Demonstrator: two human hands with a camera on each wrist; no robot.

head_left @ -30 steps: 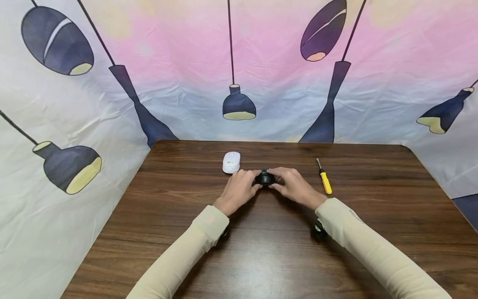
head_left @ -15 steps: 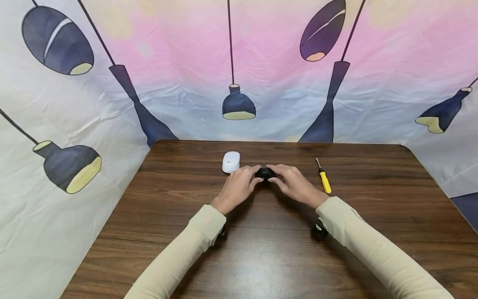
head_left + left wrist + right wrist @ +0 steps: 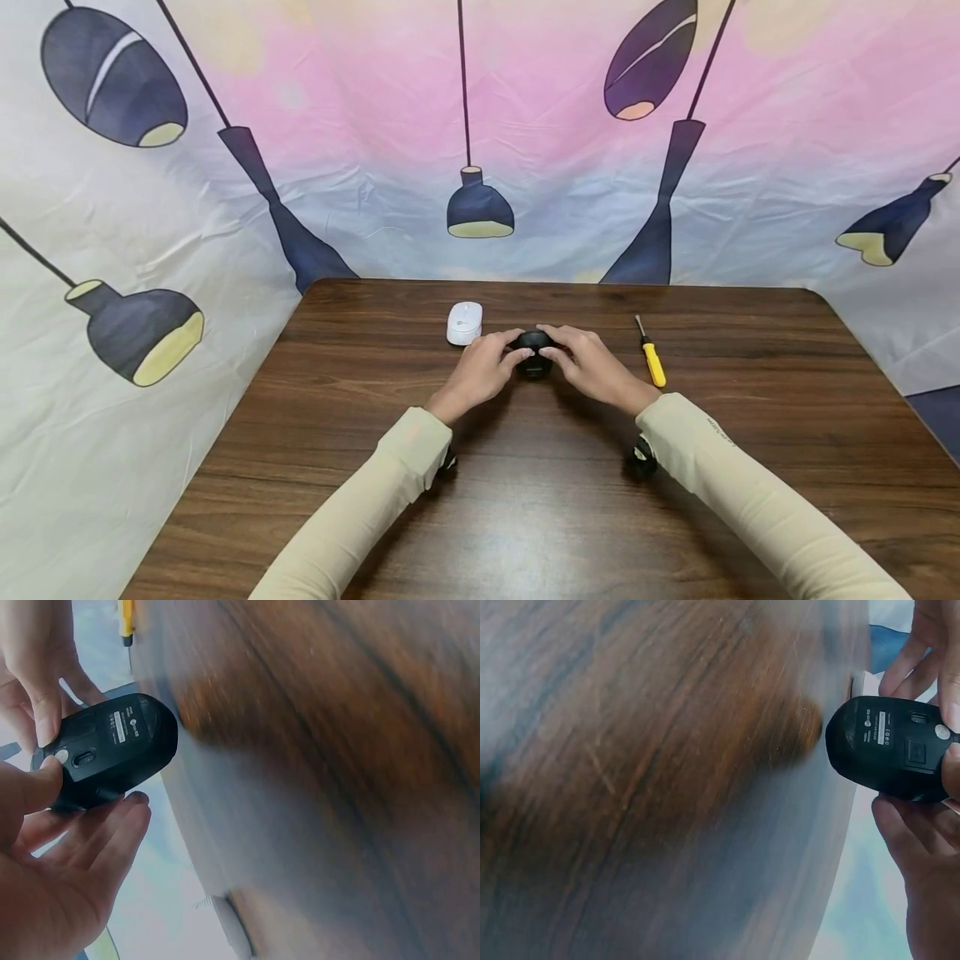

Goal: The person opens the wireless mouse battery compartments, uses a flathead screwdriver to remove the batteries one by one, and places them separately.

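Note:
Both hands hold a black computer mouse (image 3: 534, 367) at the middle of the table's far part. My left hand (image 3: 478, 371) grips its left side and my right hand (image 3: 597, 372) its right side, thumbs on the underside and fingers behind. In the left wrist view the underside of the black mouse (image 3: 124, 746) shows a printed label, a small switch slot and a pale round spot by the thumb tips. The right wrist view shows the same black mouse (image 3: 889, 746) tilted, with a square outline on its base. Whether it touches the table cannot be told.
A white mouse (image 3: 465, 323) lies just behind and left of my left hand. Right of my right hand lies a yellow-handled screwdriver (image 3: 653, 363). The brown wooden table (image 3: 360, 350) ends at a printed cloth backdrop (image 3: 390, 192).
The black mouse has been tipped up between both hands, and more of its flat underside now faces the head camera. My thumbs have shifted up onto it. White mouse and screwdriver stay put.

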